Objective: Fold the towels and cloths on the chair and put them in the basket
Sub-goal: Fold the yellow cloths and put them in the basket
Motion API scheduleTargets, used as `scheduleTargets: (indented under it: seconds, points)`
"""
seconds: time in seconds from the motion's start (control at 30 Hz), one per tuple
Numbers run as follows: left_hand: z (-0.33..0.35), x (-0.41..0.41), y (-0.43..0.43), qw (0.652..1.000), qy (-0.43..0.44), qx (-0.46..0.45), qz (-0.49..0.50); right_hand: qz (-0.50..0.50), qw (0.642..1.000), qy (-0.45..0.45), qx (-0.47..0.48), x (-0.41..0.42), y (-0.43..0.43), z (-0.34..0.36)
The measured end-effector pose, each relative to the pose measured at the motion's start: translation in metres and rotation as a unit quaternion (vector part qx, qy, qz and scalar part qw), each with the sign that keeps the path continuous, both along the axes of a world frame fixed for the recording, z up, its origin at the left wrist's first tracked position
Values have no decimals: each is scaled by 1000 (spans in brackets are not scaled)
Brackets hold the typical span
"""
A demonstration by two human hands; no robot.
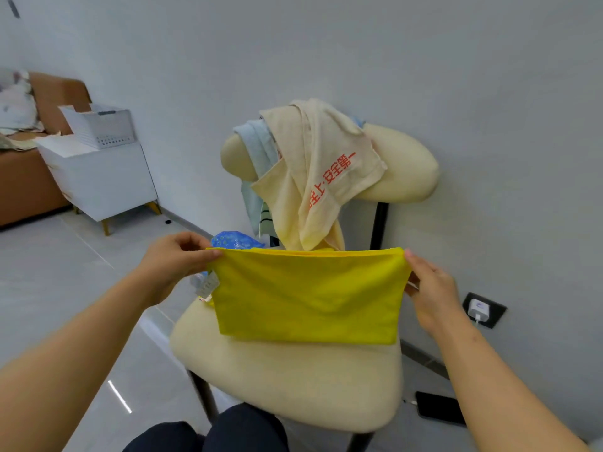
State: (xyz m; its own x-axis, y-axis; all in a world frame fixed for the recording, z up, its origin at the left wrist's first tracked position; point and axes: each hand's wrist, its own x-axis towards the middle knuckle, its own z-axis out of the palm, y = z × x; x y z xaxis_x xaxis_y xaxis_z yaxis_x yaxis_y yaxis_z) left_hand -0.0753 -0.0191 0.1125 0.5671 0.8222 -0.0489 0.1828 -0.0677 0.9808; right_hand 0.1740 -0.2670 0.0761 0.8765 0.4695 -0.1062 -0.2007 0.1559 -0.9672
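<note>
- I have the yellow cloth (pixel 306 295) held up over the chair (pixel 293 380) seat, stretched between both hands and hanging down, its lower edge at or just above the cushion; I cannot tell if it touches.
- My left hand (pixel 176 259) pinches the cloth's top left corner between thumb and fingers. My right hand (pixel 430 288) grips the top right corner, fingers curled behind the fabric.
- The top edge shows 2 layers lying together, so I judge this cloth folded once in half, with at least 1 more fold to go.
- Its long axis runs left to right across my view, broad face toward me, top edge nearly level.
- Left to do: a cream towel (pixel 313 177) with red print and a pale blue towel (pixel 257 148) are draped over the backrest, and a blue patterned cloth (pixel 235 239) lies at the back of the seat.
- The white basket (pixel 101 125) sits well apart on a white cabinet (pixel 107 177) to my left; I cannot see inside it.
</note>
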Motion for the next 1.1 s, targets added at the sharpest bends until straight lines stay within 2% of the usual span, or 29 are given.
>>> scheduleTargets:
  seconds: [0.33, 0.5, 0.63, 0.8, 0.87, 0.97, 1.1]
  points:
    - [26, -13, -15, 997, 48, 7, -66, 8, 999, -28, 18, -7, -17, 19]
    - [26, -17, -21, 997, 49, -25, -55, -3, 999, -38, 15, -10, -20, 19]
    - [23, -20, -24, 993, 89, 17, -71, -15, 999, -45, 4, -12, -21, 19]
    - [29, -20, -25, 992, 94, 53, -69, -17, 998, -62, -8, -15, -26, 23]
    - [34, -17, -22, 995, 73, 22, -69, -15, 998, -58, -10, -11, -27, 25]
    - [33, -11, -9, 993, 54, -75, -69, 25, 998, -30, -52, 0, -25, 22]
    - [-4, 5, 9, 981, 132, -134, -50, 57, 988, 26, -139, 11, -13, -7]
